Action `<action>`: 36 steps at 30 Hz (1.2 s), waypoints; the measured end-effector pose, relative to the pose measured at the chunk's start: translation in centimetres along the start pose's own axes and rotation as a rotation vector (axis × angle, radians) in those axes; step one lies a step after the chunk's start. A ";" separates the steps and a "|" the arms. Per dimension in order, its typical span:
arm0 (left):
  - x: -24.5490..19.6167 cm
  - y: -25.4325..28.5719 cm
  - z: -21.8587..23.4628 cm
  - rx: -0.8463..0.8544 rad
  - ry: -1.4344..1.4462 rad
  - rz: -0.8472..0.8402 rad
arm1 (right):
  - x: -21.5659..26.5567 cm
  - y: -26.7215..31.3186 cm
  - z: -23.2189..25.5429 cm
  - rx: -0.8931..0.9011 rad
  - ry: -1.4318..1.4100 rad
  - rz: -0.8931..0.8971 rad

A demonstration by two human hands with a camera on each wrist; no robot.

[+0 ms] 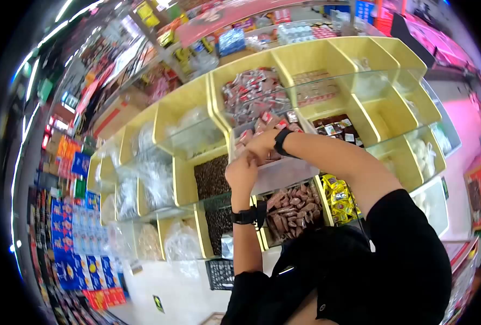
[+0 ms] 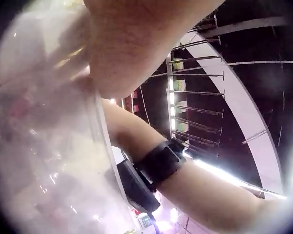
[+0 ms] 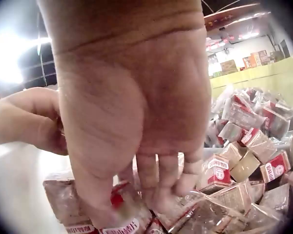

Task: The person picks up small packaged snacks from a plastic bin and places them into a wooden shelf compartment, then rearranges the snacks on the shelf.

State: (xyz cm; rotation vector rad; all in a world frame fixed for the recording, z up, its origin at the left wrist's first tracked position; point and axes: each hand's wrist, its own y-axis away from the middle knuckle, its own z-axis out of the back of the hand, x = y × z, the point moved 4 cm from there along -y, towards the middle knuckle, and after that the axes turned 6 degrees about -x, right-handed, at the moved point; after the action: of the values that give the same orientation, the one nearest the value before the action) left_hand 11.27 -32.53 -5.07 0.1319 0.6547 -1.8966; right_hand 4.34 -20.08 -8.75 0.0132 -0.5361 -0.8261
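Observation:
In the head view, a translucent plastic bin [image 1: 285,176] sits among the display compartments with wrapped snack packets inside. My left hand [image 1: 241,173] is at the bin's near left corner, fingers curled at the rim; its fingertips are hidden. Close beside it, my right hand [image 1: 266,145] reaches down into the bin. In the right wrist view, that right hand [image 3: 136,126] points downward, with thumb and fingers around a red-labelled clear packet [image 3: 129,212]. More packets [image 3: 229,209] lie around the fingers. The cloudy bin wall [image 2: 53,161] fills the left of the left wrist view.
Yellow-walled compartments with glass dividers surround the bin. Behind it are silvery-red packets [image 1: 254,89]; in front, brown wrapped pieces [image 1: 294,211] and yellow packets [image 1: 338,197]. Dark small goods [image 1: 212,176] and plastic bags [image 1: 156,176] lie left. A black crate [image 1: 220,274] stands below.

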 end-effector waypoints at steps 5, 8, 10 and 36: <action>0.9 -0.6 -0.8 0.065 0.195 0.059 | 2.9 4.2 4.0 -0.142 0.056 -0.009; -2.4 -1.3 1.5 0.201 0.691 0.105 | 1.2 5.7 5.0 -0.288 -0.175 0.110; -5.6 -2.3 3.3 0.170 0.656 0.071 | 1.3 8.6 7.1 -0.360 -0.148 0.113; -37.7 -32.3 -24.9 0.432 0.216 -0.515 | -32.3 33.4 15.3 -1.238 0.016 -0.359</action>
State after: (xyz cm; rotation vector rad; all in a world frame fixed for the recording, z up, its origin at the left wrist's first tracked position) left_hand -6.62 19.77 0.62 0.4878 0.4335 -2.5302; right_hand 2.71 28.42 -2.77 -1.0418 0.0700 -1.3962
